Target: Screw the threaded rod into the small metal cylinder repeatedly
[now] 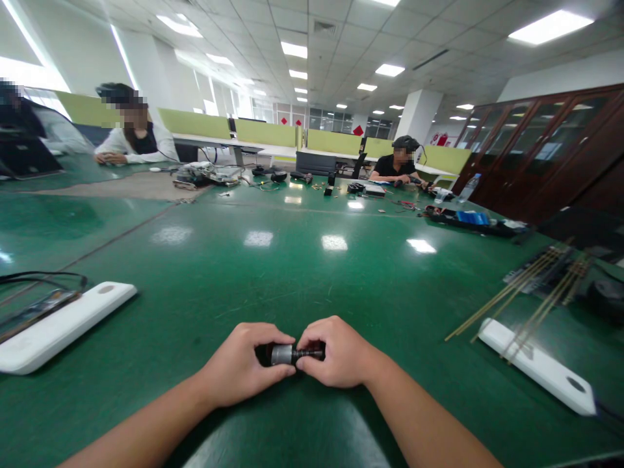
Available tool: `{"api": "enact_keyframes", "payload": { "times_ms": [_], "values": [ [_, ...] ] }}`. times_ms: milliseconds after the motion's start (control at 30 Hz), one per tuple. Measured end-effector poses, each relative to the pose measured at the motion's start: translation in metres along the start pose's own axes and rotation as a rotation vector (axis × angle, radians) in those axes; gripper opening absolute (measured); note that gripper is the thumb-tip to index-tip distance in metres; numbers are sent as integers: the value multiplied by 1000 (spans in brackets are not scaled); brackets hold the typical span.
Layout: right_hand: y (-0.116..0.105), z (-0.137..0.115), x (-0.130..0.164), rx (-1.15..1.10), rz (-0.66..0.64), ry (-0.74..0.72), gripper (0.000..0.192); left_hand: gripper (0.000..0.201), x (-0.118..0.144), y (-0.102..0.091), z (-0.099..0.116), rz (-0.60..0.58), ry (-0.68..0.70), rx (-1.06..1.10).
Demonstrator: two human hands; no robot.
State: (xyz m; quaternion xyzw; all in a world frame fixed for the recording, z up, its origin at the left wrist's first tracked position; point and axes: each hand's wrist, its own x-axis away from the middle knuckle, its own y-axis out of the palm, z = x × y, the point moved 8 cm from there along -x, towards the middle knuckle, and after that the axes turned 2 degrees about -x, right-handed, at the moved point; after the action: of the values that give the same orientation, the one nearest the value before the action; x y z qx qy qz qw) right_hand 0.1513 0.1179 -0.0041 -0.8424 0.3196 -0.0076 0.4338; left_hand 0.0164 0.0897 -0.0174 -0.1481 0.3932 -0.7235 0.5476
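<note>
Near the front of the green table (302, 279), both my hands grip a small metal cylinder with a dark ribbed shaft (282, 354). It lies sideways, silver body on the left and thin shaft on the right. My left hand (238, 361) curls round the silver body, thumb below and fingers above. On the shaft side, my right hand (338, 351) is closed, thumb and fingertips pinching close to where shaft and body join. The fingertips of the two hands almost meet. Parts of both ends are hidden inside my hands, and the exact kind of part cannot be told.
A long white bar (73, 325) lies at left beside cables. Another white bar (541, 370) is at right, under thin brass-coloured rods (517, 286). Across the table are a black tray (472, 221), a plastic bottle (469, 188), loose electronics (209, 174) and several seated people.
</note>
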Motion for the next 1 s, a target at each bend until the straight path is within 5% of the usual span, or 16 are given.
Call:
{"api": "enact_keyframes", "payload": {
  "times_ms": [1000],
  "values": [
    [-3,-1,4,76,-42,23,12,25,0,-1,-1,-5,11,-8]
  ]
}}
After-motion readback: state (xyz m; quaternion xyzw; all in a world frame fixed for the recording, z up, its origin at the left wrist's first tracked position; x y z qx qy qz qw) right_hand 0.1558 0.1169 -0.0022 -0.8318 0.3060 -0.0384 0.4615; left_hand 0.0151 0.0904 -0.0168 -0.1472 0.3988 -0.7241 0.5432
